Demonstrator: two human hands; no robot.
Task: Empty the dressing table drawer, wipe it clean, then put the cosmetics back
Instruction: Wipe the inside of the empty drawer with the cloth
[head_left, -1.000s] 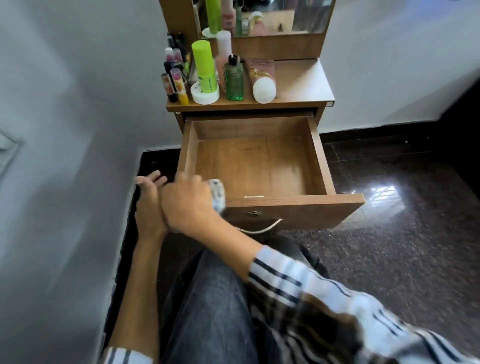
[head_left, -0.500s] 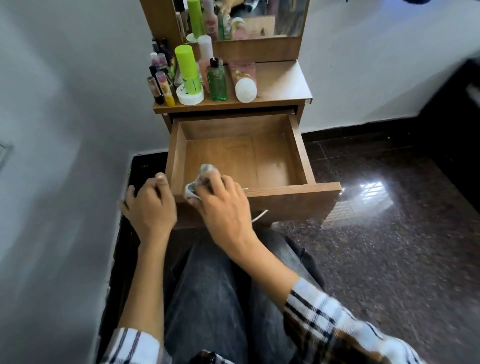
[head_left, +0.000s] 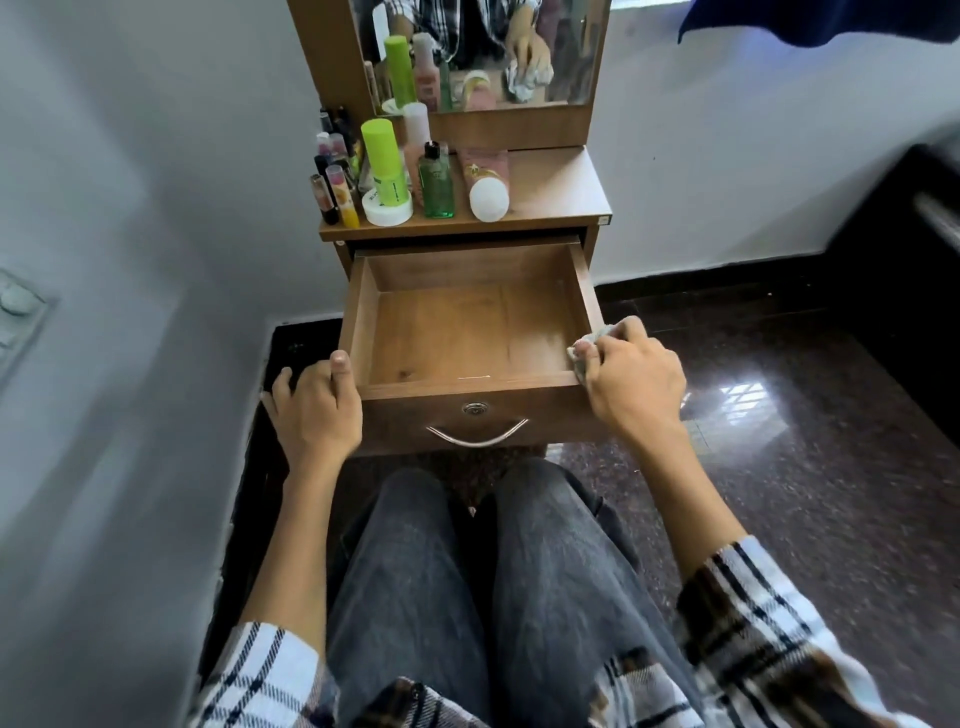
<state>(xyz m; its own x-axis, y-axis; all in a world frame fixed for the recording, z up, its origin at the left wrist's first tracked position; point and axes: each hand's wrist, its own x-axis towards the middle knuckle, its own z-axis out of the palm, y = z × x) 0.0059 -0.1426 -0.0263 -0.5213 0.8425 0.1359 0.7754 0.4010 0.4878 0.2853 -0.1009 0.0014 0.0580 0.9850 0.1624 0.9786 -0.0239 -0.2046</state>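
Left hand (head_left: 317, 410) curled, gripping; right hand (head_left: 631, 387) clenched, gripping.

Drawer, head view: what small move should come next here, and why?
Probably sweep the cloth leftward along the inside of the drawer. The right hand grips it at the right wall, the left hand steadies the left front corner, and the cosmetics stand on the tabletop.

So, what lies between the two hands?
In the head view, the front of the open drawer lies between the left hand and the right hand, which holds the cloth. Its inside is bare.
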